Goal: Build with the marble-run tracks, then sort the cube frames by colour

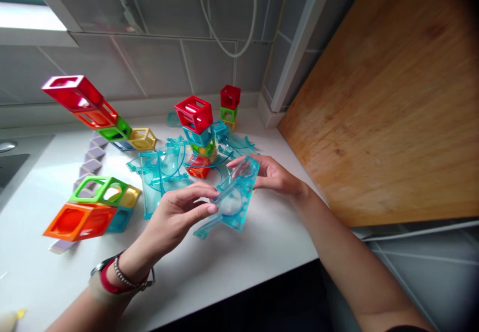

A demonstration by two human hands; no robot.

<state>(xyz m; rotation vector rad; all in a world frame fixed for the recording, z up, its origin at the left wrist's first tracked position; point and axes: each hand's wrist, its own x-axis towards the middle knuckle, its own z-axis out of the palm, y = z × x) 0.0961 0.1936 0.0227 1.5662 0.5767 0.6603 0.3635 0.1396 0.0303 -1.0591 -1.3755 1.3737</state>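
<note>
A clear teal curved track piece (232, 199) is held above the white counter (232, 267) between both hands. My left hand (175, 217) pinches its near edge with the fingertips closed on it. My right hand (267, 172) grips its far end from the right. Just behind the piece lie more teal track pieces (160, 174), and a stack of red, teal, green and red cubes (197, 135) stands there.
A leaning column of red, orange, green and yellow cubes (95, 110) rises at the left. An orange, green and yellow cube cluster (92, 209) sits at the front left. A small red and green tower (229, 103) stands by the tiled wall. A wooden board (392, 102) leans at the right.
</note>
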